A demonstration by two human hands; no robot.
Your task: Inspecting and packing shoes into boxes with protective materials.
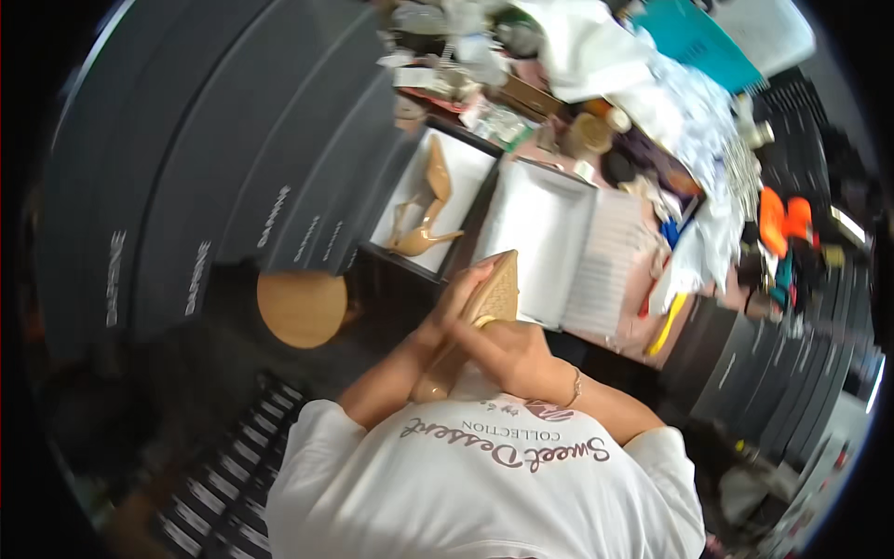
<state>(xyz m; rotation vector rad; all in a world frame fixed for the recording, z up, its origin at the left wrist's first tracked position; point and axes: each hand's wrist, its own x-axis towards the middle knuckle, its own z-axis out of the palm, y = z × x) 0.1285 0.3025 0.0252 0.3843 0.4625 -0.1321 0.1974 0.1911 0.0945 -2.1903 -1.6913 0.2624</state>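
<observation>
Close to my chest I hold a beige high-heeled shoe (503, 282), tilted, with its patterned sole facing up. My left hand (458, 296) is closed round its far side. Across the near part of the shoe lies my right hand (518, 354), fingers curled against it; a yellow ring-like band shows beside them. Some of the fingertips are hidden. Just beyond, a matching shoe (424, 238) lies on its side in a black shoebox (477, 177) with a white inside. To its right sits a second open white-lined box part (545, 210), probably the lid.
Tall stacks of black shoeboxes (219, 140) rise on the left, others (773, 373) on the right. A white wrapping sheet (605, 261) lies beside the lid. Clutter covers the table's far side, including a teal bin (698, 42). A round wooden stool seat (301, 307) stands lower left.
</observation>
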